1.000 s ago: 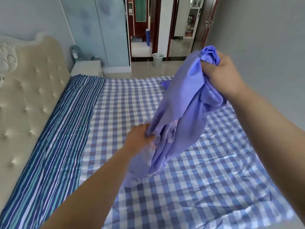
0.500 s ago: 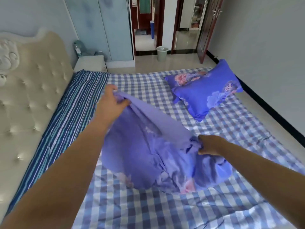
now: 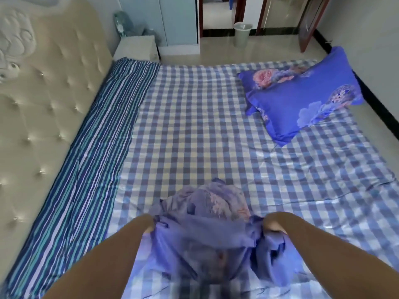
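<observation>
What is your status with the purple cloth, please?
Left hand and right hand both grip the crumpled purple floral cloth by its near edge. Cloth bunched on the blue-and-white checked sheet. Blue floral pillow lies apart, far right.

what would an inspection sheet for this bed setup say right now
surface: checked sheet covers the bed, with a striped sheet along the headboard side
job's things: purple floral cloth, crumpled, lying on the checked sheet close to the person
clutter: floral pillow at the far right of the bed
hands: left hand and right hand each grip an edge of the purple floral cloth
cables: nothing seen
surroundings: tufted headboard on the left, nightstand beyond it, waste bin on the floor near the doorway
</observation>
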`<state>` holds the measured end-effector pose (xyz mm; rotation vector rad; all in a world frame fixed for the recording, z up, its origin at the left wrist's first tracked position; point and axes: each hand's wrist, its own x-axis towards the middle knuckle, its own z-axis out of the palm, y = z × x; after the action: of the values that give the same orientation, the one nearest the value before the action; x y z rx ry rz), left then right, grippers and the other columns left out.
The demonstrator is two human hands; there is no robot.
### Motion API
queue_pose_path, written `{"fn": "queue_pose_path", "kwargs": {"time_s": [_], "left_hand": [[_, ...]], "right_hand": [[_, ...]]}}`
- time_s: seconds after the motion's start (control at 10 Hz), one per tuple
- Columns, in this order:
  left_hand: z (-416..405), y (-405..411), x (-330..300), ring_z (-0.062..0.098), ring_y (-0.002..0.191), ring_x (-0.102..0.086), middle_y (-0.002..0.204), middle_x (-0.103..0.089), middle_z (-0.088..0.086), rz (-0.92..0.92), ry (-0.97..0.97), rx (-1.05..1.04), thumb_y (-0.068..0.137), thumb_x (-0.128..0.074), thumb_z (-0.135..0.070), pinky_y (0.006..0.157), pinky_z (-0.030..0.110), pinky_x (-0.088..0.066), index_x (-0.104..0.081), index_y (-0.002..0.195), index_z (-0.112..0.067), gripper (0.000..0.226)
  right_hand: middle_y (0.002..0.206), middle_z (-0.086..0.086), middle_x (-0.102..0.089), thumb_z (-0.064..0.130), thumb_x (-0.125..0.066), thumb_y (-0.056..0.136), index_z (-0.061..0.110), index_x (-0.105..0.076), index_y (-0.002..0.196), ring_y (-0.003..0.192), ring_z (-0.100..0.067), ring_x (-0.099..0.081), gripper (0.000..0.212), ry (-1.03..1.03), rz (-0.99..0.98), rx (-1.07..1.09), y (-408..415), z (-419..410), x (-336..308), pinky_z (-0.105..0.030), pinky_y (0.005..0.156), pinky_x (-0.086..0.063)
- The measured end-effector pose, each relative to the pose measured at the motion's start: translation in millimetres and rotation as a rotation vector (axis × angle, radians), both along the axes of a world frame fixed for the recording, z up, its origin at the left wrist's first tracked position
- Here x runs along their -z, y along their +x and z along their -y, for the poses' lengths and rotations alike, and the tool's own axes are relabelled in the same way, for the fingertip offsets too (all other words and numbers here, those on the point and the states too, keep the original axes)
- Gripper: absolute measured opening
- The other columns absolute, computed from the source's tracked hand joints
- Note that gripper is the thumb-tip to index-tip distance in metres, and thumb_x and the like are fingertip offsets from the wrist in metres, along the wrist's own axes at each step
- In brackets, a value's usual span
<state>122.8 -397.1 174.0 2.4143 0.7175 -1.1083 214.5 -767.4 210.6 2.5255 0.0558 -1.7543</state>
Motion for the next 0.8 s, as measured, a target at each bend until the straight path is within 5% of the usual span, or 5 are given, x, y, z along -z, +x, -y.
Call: {"fn": "queue_pose_path", "kwargs": {"time_s": [0.2,0.3,0.5,0.7,0.8], "left_hand": [[-11.5,151.2,-163.5,0.026,0.122,-0.054,0.137,-0.052,0.011,1.081,-0.381,-0.947,0.094,-0.046,-0.010,0.065,0.010,-0.049,-0.041,0.140,-0.010,0.046],[-26.1,187.5,-260.6,-0.002,0.105,-0.060,0.135,-0.053,0.006,1.586,-0.465,-0.792,0.084,-0.048,-0.016,0.090,0.016,-0.049,-0.035,0.143,-0.009,0.061],[-38.3,152.3,-202.4,0.040,0.085,-0.060,0.090,-0.064,0.022,1.462,0.163,-0.376,0.078,-0.043,-0.015,0.062,0.039,-0.040,-0.059,0.093,-0.004,0.025],[-33.2,99.9,-119.1,0.040,0.085,-0.060,0.095,-0.060,0.017,0.950,0.291,-0.028,0.084,-0.046,-0.005,0.065,0.040,-0.044,-0.065,0.093,-0.010,0.022],[-2.3,88.3,-106.4,0.035,0.103,-0.059,0.112,-0.059,0.013,0.790,0.156,0.068,0.089,-0.047,-0.009,0.081,0.040,-0.045,-0.065,0.108,-0.012,0.026]], "right_hand": [[0.100,-0.019,-0.061,0.010,-0.045,0.086,0.000,-0.060,0.106,0.094,-0.029,-0.057,0.027,0.914,1.281,0.889,150.3,-84.5,-159.1,-0.032,0.077,-0.036],[0.081,0.004,-0.054,0.013,-0.043,0.077,0.016,-0.050,0.093,0.070,-0.003,-0.045,0.017,1.270,1.572,0.832,168.0,-104.0,-241.9,-0.022,0.064,-0.034],[0.089,-0.018,-0.064,0.026,-0.036,0.076,0.008,-0.060,0.090,0.080,-0.028,-0.056,0.033,0.951,1.708,0.269,171.6,-75.3,-201.1,-0.042,0.069,-0.039],[0.141,-0.010,-0.042,0.027,-0.060,0.082,0.025,-0.037,0.139,0.129,-0.033,-0.039,0.061,0.261,1.099,0.118,129.5,-43.7,-66.9,-0.049,0.105,-0.029],[0.153,-0.011,-0.027,0.029,-0.063,0.077,0.019,-0.019,0.150,0.139,-0.030,-0.028,0.086,0.539,0.790,0.074,91.9,-74.4,-38.9,-0.043,0.112,-0.025]]}}
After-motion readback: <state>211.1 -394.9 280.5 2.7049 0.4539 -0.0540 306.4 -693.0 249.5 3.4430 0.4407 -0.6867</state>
